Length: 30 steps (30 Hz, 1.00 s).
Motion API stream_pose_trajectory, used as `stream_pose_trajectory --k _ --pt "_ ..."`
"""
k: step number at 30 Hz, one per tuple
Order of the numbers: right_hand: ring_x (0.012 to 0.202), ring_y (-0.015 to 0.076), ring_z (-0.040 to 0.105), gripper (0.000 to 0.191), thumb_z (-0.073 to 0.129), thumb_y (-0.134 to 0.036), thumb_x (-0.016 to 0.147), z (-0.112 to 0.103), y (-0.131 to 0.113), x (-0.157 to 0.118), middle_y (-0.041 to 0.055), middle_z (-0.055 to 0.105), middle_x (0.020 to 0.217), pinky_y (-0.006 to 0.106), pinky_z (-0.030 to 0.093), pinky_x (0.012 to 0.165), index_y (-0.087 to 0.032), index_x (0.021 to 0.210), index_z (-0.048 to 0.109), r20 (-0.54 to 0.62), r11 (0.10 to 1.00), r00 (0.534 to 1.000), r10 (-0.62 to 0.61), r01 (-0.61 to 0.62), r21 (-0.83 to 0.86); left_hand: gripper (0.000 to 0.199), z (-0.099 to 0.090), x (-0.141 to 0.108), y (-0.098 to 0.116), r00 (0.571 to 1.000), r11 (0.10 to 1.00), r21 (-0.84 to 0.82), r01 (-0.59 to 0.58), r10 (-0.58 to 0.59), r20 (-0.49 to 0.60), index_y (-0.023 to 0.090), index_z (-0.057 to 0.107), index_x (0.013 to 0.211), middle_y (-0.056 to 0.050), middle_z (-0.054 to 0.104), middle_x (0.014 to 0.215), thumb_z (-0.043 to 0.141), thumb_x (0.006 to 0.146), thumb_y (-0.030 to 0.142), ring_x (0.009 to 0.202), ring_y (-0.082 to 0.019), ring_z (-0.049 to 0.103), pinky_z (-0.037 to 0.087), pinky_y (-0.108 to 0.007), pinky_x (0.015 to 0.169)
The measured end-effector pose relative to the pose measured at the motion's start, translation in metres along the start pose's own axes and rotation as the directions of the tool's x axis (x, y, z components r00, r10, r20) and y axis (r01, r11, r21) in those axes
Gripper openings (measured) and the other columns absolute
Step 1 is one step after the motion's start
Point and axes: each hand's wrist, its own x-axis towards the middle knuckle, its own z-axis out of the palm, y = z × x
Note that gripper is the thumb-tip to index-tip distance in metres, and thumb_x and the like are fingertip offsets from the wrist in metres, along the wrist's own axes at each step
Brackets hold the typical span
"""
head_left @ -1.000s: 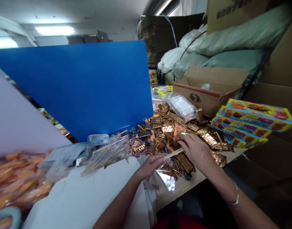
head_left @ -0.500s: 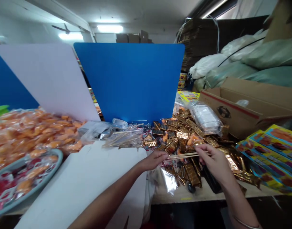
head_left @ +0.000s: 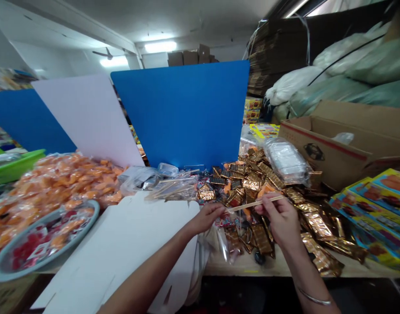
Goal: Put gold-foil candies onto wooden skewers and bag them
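Note:
A few thin wooden sticks (head_left: 241, 206) stretch between my two hands over the table. My left hand (head_left: 206, 219) is closed, its fingertips pinching the sticks' left end. Thumb and fingers of my right hand (head_left: 280, 218) grip them near the other end, which pokes out past the fingers. Clear plastic film (head_left: 223, 244) hangs just below the left fingertips; whether that hand also holds it I cannot tell. Under and around both hands lie gold foil packets (head_left: 262, 240) in a loose heap. A small black round piece (head_left: 259, 257) sits near the table edge.
Flat white cardboard (head_left: 131, 244) lies under my left arm. Further left are a grey basin (head_left: 96, 218) of red and orange packets and a heap of orange bagged pieces (head_left: 89, 179). A blue board (head_left: 187, 117) stands behind; yellow-blue boxes (head_left: 379, 213) and an open carton (head_left: 333, 148) stand right.
My right hand has moved left along the sticks, closer to my left hand, so more of their right end sticks out. The view has turned slightly left.

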Motion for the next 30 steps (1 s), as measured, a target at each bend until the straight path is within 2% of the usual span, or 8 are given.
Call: stream_pose_trajectory --k 5,8,11,14,17,21,25,30 --pt "0.056 0.0128 0.062 0.032 0.071 -0.042 0.074 -0.004 0.006 0.003 0.0008 0.066 0.070 0.026 0.053 0.055 -0.016 0.089 0.061 -0.203 0.996 0.979 -0.009 0.026 0.081 0.043 0.004 -0.004 0.009 1.000 1.000 -0.022 0.016 -0.016 0.015 0.015 0.066 0.086 -0.006 0.062 0.086 0.037 0.094 0.046 0.085 -0.019 0.056 0.043 -0.029 0.079" --pt "0.054 0.0114 0.059 0.031 0.071 -0.043 0.074 -0.003 0.008 0.003 -0.0007 0.064 0.065 0.024 0.051 0.052 -0.016 0.087 0.062 -0.222 0.997 0.974 -0.037 0.052 0.061 0.049 0.012 -0.012 0.007 0.996 0.992 0.109 -0.062 0.055 0.063 0.019 0.056 0.121 -0.009 0.060 0.114 0.065 0.079 0.041 0.102 -0.024 0.055 0.041 -0.034 0.090" --pt "0.053 0.0107 0.058 0.029 0.069 -0.042 0.075 -0.002 0.009 0.004 -0.0018 0.062 0.064 0.023 0.051 0.053 -0.016 0.085 0.062 -0.244 0.996 0.968 -0.053 0.068 0.057 0.065 0.020 -0.017 -0.001 0.992 0.970 0.238 -0.045 0.071 -0.105 0.020 0.042 0.135 -0.011 0.061 0.113 0.068 0.076 0.028 0.098 -0.025 0.057 0.042 -0.036 0.089" --pt "0.054 0.0117 0.059 0.030 0.069 -0.043 0.075 -0.002 0.009 0.008 -0.0009 0.063 0.065 0.024 0.051 0.053 -0.016 0.085 0.061 -0.278 0.995 0.959 -0.056 0.076 0.062 0.037 0.019 -0.017 -0.008 0.955 0.988 0.153 0.001 0.044 -0.292 0.018 0.051 0.125 -0.009 0.064 0.102 0.049 0.090 0.026 0.089 -0.021 0.060 0.046 -0.034 0.083" --pt "0.054 0.0121 0.060 0.030 0.070 -0.043 0.075 -0.001 0.011 0.012 -0.0007 0.064 0.066 0.024 0.052 0.053 -0.016 0.086 0.061 -0.270 0.995 0.962 -0.045 0.067 0.072 0.025 0.010 -0.016 -0.012 0.921 0.995 0.096 -0.022 0.057 -0.385 0.019 0.067 0.102 -0.009 0.065 0.107 0.049 0.090 0.032 0.101 -0.022 0.059 0.044 -0.036 0.092" --pt "0.054 0.0113 0.060 0.029 0.070 -0.043 0.075 0.002 0.014 0.014 -0.0010 0.065 0.067 0.023 0.051 0.052 -0.017 0.086 0.061 -0.236 0.994 0.971 -0.030 0.054 0.095 0.034 0.002 -0.017 -0.017 0.819 0.974 -0.203 0.098 -0.195 -0.540 0.016 0.067 0.101 -0.007 0.071 0.090 0.069 0.075 0.037 0.089 -0.024 0.065 0.050 -0.039 0.084" --pt "0.053 0.0106 0.060 0.029 0.069 -0.043 0.076 0.005 0.010 0.014 -0.0009 0.064 0.067 0.022 0.050 0.051 -0.017 0.085 0.061 -0.212 0.993 0.977 -0.034 0.057 0.104 0.047 0.003 -0.019 -0.018 0.769 0.883 -0.439 0.168 -0.396 -0.503 0.013 0.066 0.100 -0.004 0.072 0.070 0.079 0.062 0.037 0.066 -0.020 0.067 0.054 -0.034 0.069" --pt "0.054 0.0104 0.060 0.026 0.070 -0.041 0.076 0.014 -0.010 0.016 -0.0010 0.065 0.070 0.022 0.051 0.051 -0.018 0.085 0.061 -0.225 0.984 0.971 -0.086 0.119 0.135 0.035 0.008 -0.017 -0.016 0.792 0.877 -0.450 0.168 -0.392 -0.467 0.015 0.066 0.080 -0.003 0.072 0.067 0.083 0.056 0.033 0.064 -0.020 0.067 0.054 -0.033 0.068"
